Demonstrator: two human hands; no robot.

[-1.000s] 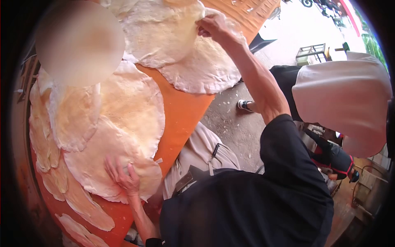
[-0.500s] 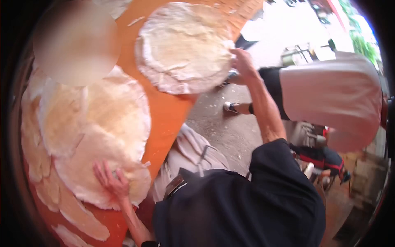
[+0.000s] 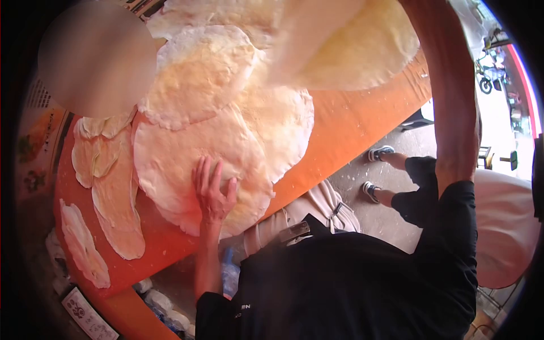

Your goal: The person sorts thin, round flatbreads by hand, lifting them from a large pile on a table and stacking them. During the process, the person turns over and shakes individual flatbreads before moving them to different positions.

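My left hand (image 3: 214,192) lies flat with its fingers spread on a large round sheet of dough (image 3: 198,150), pale and floured. Under and beside it are more overlapping dough sheets (image 3: 286,127), spread across the orange table top (image 3: 345,130). My right forearm (image 3: 453,96) reaches up past the top edge of the view, so the hand itself is out of sight. Left of that forearm, a blurred dough sheet (image 3: 362,54) is raised and partly folded over. Whether my right hand holds it cannot be seen.
Long, thin dough pieces (image 3: 118,212) lie at the table's left end, with another strip (image 3: 85,243) beside them. A person in dark shorts (image 3: 419,192) stands beyond the table edge on the right. Bags (image 3: 164,306) are below the table.
My right arm has swung up and away, and its hand has left the view. The dough sheet near it now appears lifted and folded. My left hand stays flat on the dough; the view has shifted.
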